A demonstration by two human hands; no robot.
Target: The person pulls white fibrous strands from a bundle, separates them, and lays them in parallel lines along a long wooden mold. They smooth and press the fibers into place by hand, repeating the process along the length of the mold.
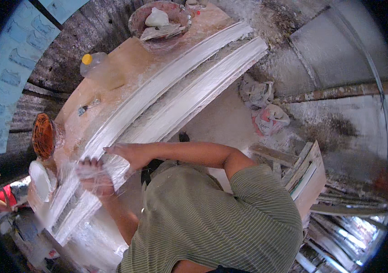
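Note:
Thin whitish fibre strands (120, 167) stretch between my two hands, over the lower part of two long white plaster-like strips. My left hand (96, 177) is blurred, with strands lying across its palm and fingers, which look curled around them. Close by on the right, my right hand (132, 155) is closed, thumb and fingers pinching at the strands. Below my hands run the outer white strip (144, 94) and the inner white strip (194, 101), side by side with a rough dark groove between them.
On the table (73, 111) stand an orange-brown bucket (44, 135) lying tilted, a white rounded container (43, 181), a clear bottle with a yellow cap (95, 63) and a large basin (135, 20) with white lumps. Bags (270, 119) and a wooden frame (305, 175) are at the right.

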